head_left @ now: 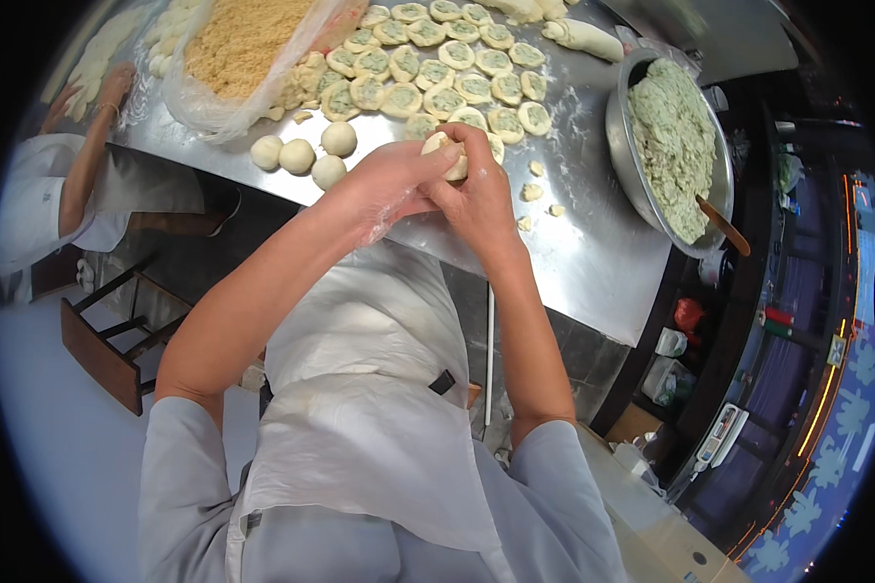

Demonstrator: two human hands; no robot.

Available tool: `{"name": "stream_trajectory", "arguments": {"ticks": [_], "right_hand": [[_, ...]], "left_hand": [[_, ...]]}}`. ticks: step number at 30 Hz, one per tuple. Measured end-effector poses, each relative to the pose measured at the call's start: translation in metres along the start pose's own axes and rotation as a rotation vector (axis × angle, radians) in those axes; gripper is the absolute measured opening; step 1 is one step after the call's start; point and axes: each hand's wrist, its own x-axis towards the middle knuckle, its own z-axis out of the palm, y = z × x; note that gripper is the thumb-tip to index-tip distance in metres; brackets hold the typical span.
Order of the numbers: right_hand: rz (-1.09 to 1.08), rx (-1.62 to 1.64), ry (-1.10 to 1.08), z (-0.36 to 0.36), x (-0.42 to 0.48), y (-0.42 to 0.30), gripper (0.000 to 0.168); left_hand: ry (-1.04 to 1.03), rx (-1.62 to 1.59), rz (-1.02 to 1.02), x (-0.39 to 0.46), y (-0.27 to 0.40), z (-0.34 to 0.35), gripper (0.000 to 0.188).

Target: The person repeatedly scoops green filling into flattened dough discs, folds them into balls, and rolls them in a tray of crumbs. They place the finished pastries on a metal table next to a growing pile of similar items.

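My left hand [397, 178] and my right hand [475, 191] meet over the front edge of the steel table, both closed around a pale dough ball [456, 170]. My fingers cover much of it, and its top looks gathered. Flour dusts my left wrist. Beyond my hands lie rows of flattened dough rounds [443, 100] topped with a pale green filling. Left of my hands, several smooth, closed dough balls [297, 156] sit grouped together. Small dough scraps [531, 192] are scattered to the right of my right hand.
A large metal bowl [616, 146] of green-flecked filling [674, 138], with a wooden-handled utensil [725, 227], stands right. A plastic bag [222, 120] holds yellow crumbly filling [244, 44]. Dough rolls [583, 39] lie at the back. At far left, a co-worker's hands [117, 84] touch dough. A wooden stool [102, 357] stands below.
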Motion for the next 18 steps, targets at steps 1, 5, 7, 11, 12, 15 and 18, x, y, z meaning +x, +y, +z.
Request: {"name": "stream_trajectory", "arguments": {"ticks": [1,5,7,11,12,15,18], "right_hand": [[-0.036,-0.041,0.011,-0.003,-0.002,0.005,0.051],[-0.158,-0.116,0.045,-0.006,-0.009,0.011,0.049],[-0.205,-0.089,0.068,-0.007,-0.013,0.014,0.046],[-0.147,0.224,0.153,-0.007,-0.020,0.009,0.044],[-0.092,0.357,0.173,-0.005,-0.022,0.006,0.045],[-0.112,0.451,-0.037,-0.010,-0.024,0.001,0.062],[-0.108,0.218,-0.168,-0.006,-0.019,0.004,0.087]], "left_hand": [[0.017,0.090,-0.001,0.001,-0.002,0.004,0.038],[0.112,0.260,-0.036,0.009,-0.009,0.016,0.032],[0.088,0.387,-0.051,0.012,-0.006,0.017,0.032],[-0.115,0.053,-0.197,0.005,0.007,0.005,0.031],[-0.111,-0.082,-0.212,-0.009,0.014,0.010,0.032],[-0.152,-0.294,-0.206,-0.014,0.004,-0.004,0.039],[-0.029,-0.367,-0.200,-0.005,-0.011,-0.017,0.035]]}}
